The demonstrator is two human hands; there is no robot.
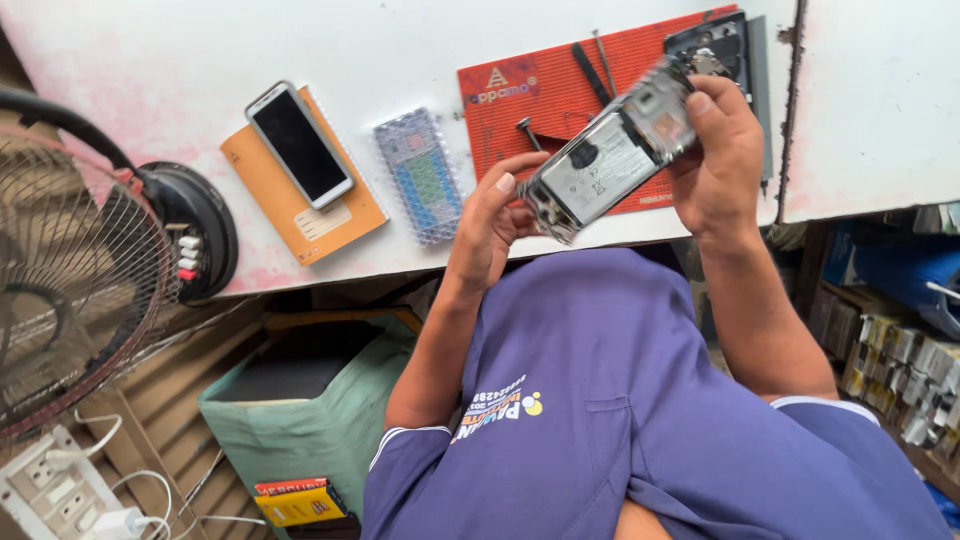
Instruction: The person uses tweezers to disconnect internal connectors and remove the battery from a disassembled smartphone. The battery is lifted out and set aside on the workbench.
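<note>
I hold an opened smartphone (605, 155) with its back cover off, so its silver battery and inner parts show. It is tilted above the front edge of the white table (180, 60). My left hand (490, 220) grips its lower end, thumb up against the frame. My right hand (715, 150) is closed over its upper end near the camera area. Beneath the phone lies a red work mat (535, 95).
On the mat lie two thin dark tools (592, 68), a small screw-like part (525, 127) and a dark phone part (715, 38). A smartphone (300, 145) rests on an orange notebook (330, 225), beside a clear patterned case (420, 175). A fan (70, 270), a power strip (50, 490) and a green-covered box (310, 400) are at left; shelves of small boxes (900, 370) at right.
</note>
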